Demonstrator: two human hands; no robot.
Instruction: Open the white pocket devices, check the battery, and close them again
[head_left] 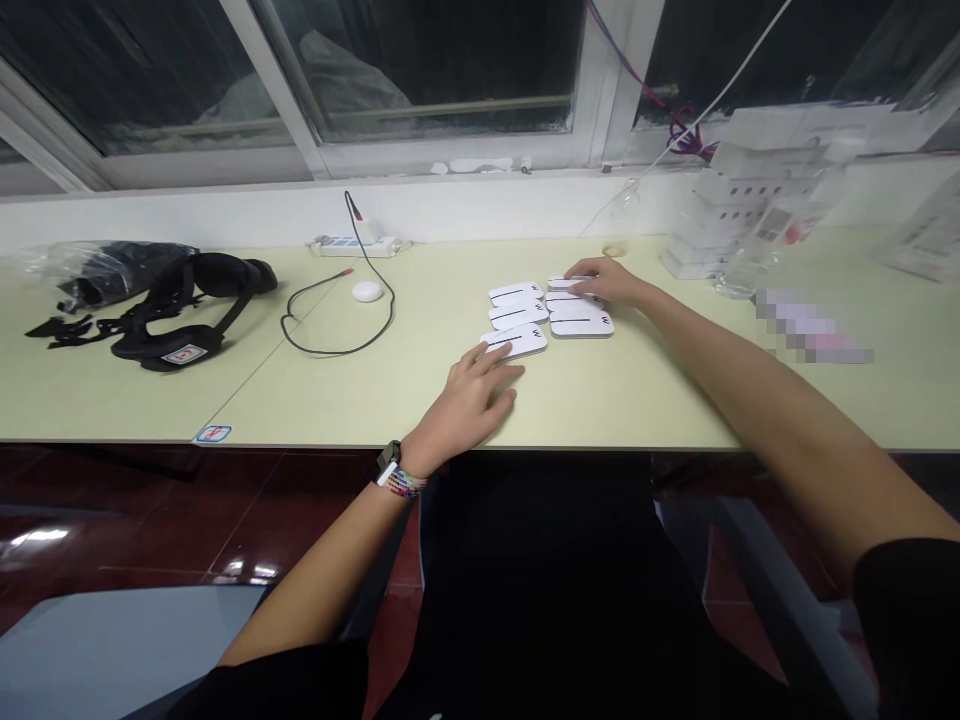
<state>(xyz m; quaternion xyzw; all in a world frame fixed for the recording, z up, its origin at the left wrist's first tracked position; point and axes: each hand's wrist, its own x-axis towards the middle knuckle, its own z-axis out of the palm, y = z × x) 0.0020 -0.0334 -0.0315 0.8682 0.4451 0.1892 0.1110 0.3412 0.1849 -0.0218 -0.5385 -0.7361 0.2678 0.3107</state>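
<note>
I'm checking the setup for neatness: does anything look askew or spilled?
Slightly askew: the nearest left white piece, at the left hand, slants upward to the right, whereas the nearest right white piece lies nearly straight. No spill shows.

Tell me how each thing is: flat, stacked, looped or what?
Six white, rounded cards with black lines, lying in two columns.
Left hand, open, touching the nearest left card.
Right hand, on the farthest right card; grip unclear.
Black cable, looped.
White cardboard boxes, stacked.
Clear plastic bottle, standing.
Black strapped headset, lying.
</note>
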